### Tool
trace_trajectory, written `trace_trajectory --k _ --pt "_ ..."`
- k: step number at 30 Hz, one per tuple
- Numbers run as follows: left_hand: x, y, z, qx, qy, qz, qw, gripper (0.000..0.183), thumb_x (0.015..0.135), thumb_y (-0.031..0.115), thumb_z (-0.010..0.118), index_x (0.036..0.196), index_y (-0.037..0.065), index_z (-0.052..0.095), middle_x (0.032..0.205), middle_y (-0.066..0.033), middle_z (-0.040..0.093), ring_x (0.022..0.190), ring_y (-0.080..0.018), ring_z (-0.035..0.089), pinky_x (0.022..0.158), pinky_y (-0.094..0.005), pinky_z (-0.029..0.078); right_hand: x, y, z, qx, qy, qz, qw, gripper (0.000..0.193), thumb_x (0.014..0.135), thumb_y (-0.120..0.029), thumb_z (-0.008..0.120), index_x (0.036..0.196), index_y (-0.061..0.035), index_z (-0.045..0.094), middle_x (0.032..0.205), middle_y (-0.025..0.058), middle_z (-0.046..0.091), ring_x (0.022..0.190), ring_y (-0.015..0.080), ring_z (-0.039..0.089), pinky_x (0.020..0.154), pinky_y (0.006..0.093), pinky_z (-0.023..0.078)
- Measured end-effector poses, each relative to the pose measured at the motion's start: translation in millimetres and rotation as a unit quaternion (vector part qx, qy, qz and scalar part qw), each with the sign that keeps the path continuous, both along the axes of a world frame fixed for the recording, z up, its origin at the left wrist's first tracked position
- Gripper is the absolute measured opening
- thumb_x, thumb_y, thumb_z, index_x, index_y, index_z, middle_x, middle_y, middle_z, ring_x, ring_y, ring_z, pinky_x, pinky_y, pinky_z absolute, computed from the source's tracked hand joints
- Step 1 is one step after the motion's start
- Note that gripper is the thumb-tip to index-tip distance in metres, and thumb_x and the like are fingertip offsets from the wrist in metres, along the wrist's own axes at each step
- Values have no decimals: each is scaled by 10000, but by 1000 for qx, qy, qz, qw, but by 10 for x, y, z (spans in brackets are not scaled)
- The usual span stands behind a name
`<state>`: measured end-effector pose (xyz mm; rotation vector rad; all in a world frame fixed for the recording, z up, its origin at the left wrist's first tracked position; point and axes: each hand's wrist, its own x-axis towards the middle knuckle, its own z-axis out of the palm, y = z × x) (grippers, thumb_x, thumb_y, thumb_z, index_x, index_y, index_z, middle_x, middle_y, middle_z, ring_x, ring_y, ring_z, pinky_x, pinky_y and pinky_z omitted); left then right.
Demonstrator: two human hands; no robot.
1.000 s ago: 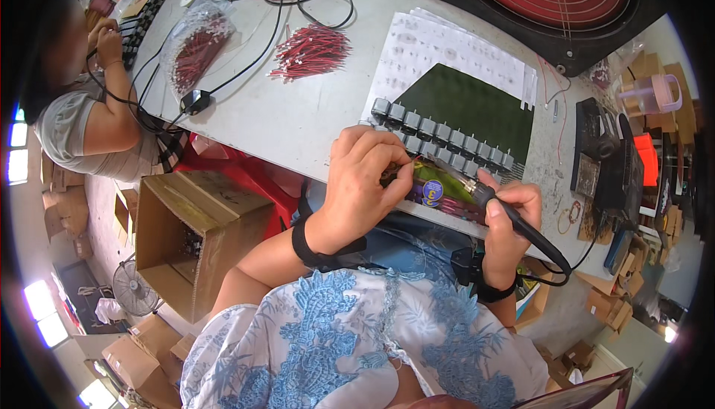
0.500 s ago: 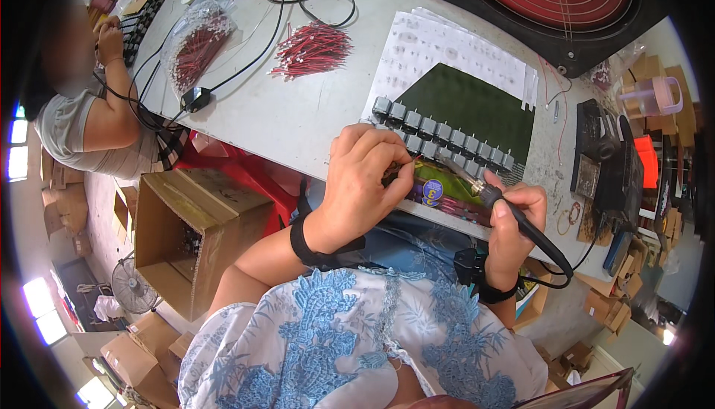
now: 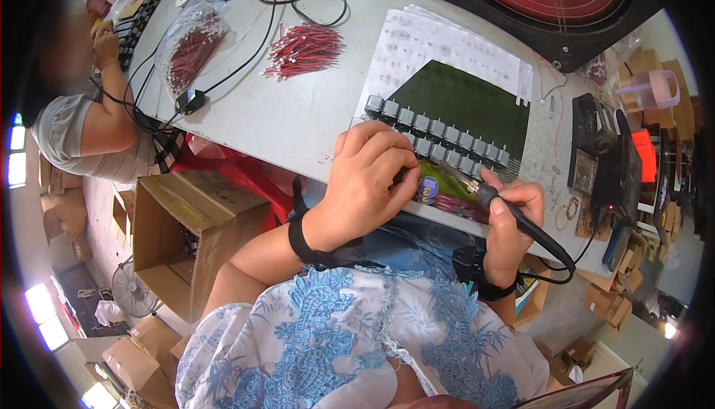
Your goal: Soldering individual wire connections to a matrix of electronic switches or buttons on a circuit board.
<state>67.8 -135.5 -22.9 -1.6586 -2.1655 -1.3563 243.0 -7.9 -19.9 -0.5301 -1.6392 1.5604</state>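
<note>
White table (image 3: 294, 118), worked at its near edge: right hand (image 3: 514, 219), fingers clamped on a black-handled soldering iron (image 3: 550, 243), tip near two rows of grey, box-shaped metal motors (image 3: 450, 135); left hand (image 3: 369, 182), fingers bunched, any grip hidden. Soldering appears in hand; the next move presumably calls for a steady tip. Beyond, a loose pile of red, white-ended wires (image 3: 304, 51).

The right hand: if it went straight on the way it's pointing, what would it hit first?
Probably the nearer row of small grey motors: the soldering iron in the right hand points forward and left toward them. Depth is unclear, so its tip might be touching one.
</note>
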Motion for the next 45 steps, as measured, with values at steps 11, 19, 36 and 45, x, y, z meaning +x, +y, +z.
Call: trace_trajectory --k 11,19,36,45 --pt "-3 5 -14 -20 2 -1 1000 198 674 35 728 838 78 626 949 -31 627 966 -260 544 823 -384 406 -13 -21 25 -3 -13 -1 1000 163 777 21 592 877 -37 476 737 32 460 670 86 447 1013 505 441" --pt "-4 9 4 -37 10 0 999 200 668 35 731 835 91 635 945 -25 626 951 -257 545 821 -374 398 -18 -28 15 13 -31 -4 999 172 775 21 600 885 -38 481 751 35 459 680 93 445 1010 505 443" --pt "-25 10 19 -34 13 -2 999 180 672 61 724 824 97 637 944 -21 622 982 -259 547 840 -386 407 -20 -8 7 -2 -3 -13 1000 143 787 8 574 877 -33 470 725 37 444 654 95 444 976 532 467" --pt "-6 -57 167 -34 3 -28 999 255 702 194 739 911 101 626 1007 -47 598 1034 -266 527 878 -413 389 16 -33 -32 6 -18 -67 998 182 837 -152 579 865 -53 429 707 17 370 555 76 360 978 515 446"
